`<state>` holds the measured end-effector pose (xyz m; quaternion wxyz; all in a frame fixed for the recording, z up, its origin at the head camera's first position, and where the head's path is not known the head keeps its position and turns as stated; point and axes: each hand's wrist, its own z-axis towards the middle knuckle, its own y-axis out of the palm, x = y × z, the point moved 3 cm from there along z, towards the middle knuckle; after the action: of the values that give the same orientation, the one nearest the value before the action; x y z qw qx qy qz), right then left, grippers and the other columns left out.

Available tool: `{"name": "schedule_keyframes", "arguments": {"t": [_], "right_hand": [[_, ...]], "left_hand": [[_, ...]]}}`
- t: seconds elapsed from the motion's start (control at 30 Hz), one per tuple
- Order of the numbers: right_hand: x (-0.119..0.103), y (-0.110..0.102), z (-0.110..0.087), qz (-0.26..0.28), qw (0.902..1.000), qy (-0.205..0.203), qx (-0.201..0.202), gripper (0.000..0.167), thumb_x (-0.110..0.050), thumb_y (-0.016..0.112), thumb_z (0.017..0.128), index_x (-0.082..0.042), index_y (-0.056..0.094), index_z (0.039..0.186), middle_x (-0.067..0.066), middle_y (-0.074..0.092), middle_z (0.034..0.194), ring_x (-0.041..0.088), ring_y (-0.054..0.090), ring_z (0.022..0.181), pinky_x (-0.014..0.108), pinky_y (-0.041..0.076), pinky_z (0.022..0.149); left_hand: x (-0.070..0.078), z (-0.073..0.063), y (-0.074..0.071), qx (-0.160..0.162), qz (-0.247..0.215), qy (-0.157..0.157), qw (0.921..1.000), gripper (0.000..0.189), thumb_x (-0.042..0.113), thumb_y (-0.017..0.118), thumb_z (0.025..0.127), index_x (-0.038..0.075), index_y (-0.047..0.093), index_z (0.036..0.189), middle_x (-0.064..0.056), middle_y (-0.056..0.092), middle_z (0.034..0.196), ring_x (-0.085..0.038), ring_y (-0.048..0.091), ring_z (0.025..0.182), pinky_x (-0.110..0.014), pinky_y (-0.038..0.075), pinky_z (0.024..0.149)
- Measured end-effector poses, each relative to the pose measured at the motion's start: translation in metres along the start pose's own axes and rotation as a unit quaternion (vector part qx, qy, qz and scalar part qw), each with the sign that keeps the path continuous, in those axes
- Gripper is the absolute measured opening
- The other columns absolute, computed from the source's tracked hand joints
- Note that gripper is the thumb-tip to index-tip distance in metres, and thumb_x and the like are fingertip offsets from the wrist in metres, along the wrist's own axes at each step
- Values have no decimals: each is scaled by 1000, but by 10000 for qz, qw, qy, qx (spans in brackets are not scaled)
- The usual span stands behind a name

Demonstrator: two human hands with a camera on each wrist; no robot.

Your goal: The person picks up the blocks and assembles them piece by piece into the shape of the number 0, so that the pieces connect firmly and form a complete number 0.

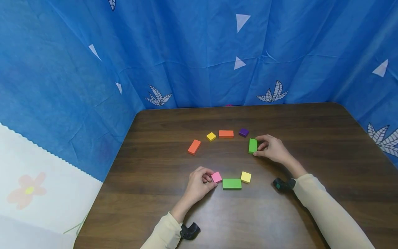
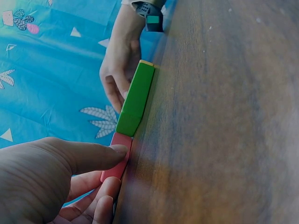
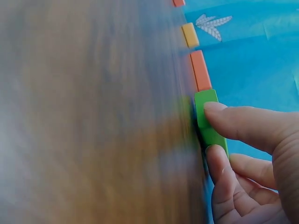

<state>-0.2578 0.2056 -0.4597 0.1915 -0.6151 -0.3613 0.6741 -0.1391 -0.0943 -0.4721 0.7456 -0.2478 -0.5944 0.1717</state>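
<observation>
My left hand [image 1: 199, 183] pinches a pink block [image 1: 216, 177] between thumb and fingers on the tabletop. Its right corner meets the left end of a green rectangular block [image 1: 231, 184], as the left wrist view also shows. A pale yellow block [image 1: 246, 177] sits at that green block's upper right corner. Farther back on the right, my right hand [image 1: 273, 148] holds a second green block [image 1: 253, 146] by its ends, thumb [image 3: 243, 123] on the near end. A purple block [image 1: 244, 132] lies just beyond it.
An orange block [image 1: 226, 134], a yellow block [image 1: 211, 137] and another orange block [image 1: 194, 147] continue the curve to the left. All lie on a brown wooden table [image 1: 149, 152]. A blue curtain [image 1: 199, 52] hangs behind its far edge.
</observation>
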Motion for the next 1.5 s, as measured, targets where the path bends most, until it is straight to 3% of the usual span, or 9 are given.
{"name": "schedule_keyframes", "arguments": {"t": [0.43,1.0,1.5], "right_hand": [[-17,19,-22,274,9975,-568,-315,63,-13,85,74,2,57,128,10,64,93,13,59,67,23,51,58],[-23,30,-33,258,9944,-908,-473,62,-12,86,72,1,59,126,6,62,94,9,58,70,22,51,60],[-23,29,-38,243,9907,-1180,-624,53,-17,79,81,1,59,127,9,62,106,7,60,77,21,53,64]], "left_hand": [[-1,-1,0,-74,21,-127,9999,29,3,85,71,2,71,96,-2,62,85,-6,57,71,-19,51,64],[0,-1,-1,-87,12,-132,9999,29,4,85,71,2,71,96,-3,62,85,-9,59,72,-20,51,65],[1,0,-1,-57,3,-68,10000,28,3,85,71,2,71,96,-4,62,86,-9,59,71,-20,51,65]]}}
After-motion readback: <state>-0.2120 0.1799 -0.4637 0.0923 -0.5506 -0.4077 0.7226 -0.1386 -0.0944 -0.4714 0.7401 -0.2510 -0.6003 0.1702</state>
